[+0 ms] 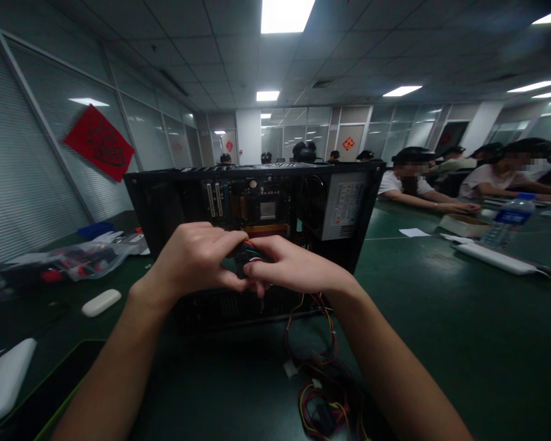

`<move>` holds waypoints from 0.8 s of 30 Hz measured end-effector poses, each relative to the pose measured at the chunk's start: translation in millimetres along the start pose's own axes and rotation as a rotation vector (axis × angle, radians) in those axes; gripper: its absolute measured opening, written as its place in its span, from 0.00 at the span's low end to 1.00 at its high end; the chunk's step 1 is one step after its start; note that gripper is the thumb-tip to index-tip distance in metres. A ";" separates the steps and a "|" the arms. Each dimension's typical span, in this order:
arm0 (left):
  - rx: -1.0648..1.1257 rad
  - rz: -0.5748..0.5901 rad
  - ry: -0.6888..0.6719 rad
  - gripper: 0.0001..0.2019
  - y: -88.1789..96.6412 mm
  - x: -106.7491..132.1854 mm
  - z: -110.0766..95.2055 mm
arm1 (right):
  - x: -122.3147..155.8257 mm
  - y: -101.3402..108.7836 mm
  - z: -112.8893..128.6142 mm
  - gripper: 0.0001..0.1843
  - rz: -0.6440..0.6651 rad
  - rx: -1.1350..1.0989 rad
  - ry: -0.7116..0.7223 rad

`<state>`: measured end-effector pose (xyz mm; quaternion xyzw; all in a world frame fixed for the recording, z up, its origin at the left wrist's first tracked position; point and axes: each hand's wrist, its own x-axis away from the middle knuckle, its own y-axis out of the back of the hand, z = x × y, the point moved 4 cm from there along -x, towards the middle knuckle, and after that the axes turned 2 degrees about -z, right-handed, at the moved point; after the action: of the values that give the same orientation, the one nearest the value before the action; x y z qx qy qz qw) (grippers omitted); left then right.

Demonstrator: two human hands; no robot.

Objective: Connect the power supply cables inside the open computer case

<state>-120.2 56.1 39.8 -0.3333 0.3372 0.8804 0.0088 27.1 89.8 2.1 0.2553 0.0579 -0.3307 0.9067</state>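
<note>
An open black computer case [370, 208] stands on the table in front of me. Inside it are a motherboard [239, 190] and, at the upper right, a power supply [344, 205]. Before the opening, my left hand [197, 260] and my right hand [291, 264] meet with fingers closed around a bundle of thin coloured wires [249, 248]. My fingers cover most of the bundle, so its ends are hidden. Red, yellow and black power cables [324, 410] spill out of the lower right of the case onto the table.
To the left lie a plastic bag of parts [80, 260], a white oval case [101, 302] and a white object [7, 380] beside a dark mat [68, 380]. A power strip [494, 257] and a water bottle [509, 220] are at the right, near people seated along the table.
</note>
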 end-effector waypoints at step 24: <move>0.009 0.019 0.014 0.23 -1.4 1.2 1.4 | 1.4 -0.5 3.5 0.07 -0.010 0.024 -0.014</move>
<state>-121.6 57.7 39.0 -0.3362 0.3444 0.8766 -0.0006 27.7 86.9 4.5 0.2633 0.0487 -0.3375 0.9025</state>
